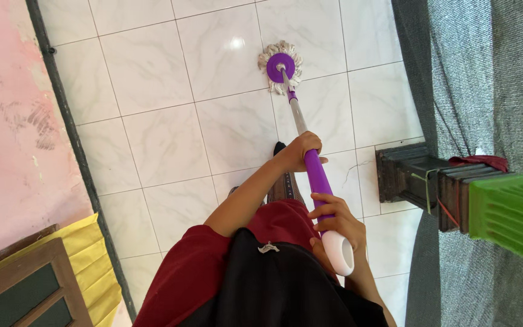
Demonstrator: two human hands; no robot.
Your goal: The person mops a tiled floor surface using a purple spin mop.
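You hold a mop (301, 124) with both hands, its shaft running from your body out over the white tiled floor (164, 139). The mop's head (281, 65), a purple disc ringed with pale strands, rests flat on the floor at the far end of the shaft, close to a bright glare spot on the tile. From the head, a thin metal section of the shaft leads back to a thick purple grip, which ends in a white cap nearest your chest.

Your left hand (302, 151) is clenched around the mop where the metal section meets the purple grip, the arm stretched out from a dark red sleeve. Your right hand (337, 221) grasps the mop lower down, fingers curled over the purple grip just above the white cap.

Beneath the mop's shaft, between your hands and the floor, a dark foot or sandal shows, though it is too hidden to tell which. You wear dark red cloth with a black garment over it.

To one side of the mop, a dark wooden post base (407, 172) stands on the floor, with a red cloth (479, 161) lying on it and a bright green ribbed thing (509, 215) jutting in just beside it. A grey mesh curtain (491, 79) hangs behind that base. On the other side of the mop, well apart, a pink wall (13, 121) meets the floor along a dark strip, with yellow cloth (92, 254) and a wooden frame (25, 284) against it.
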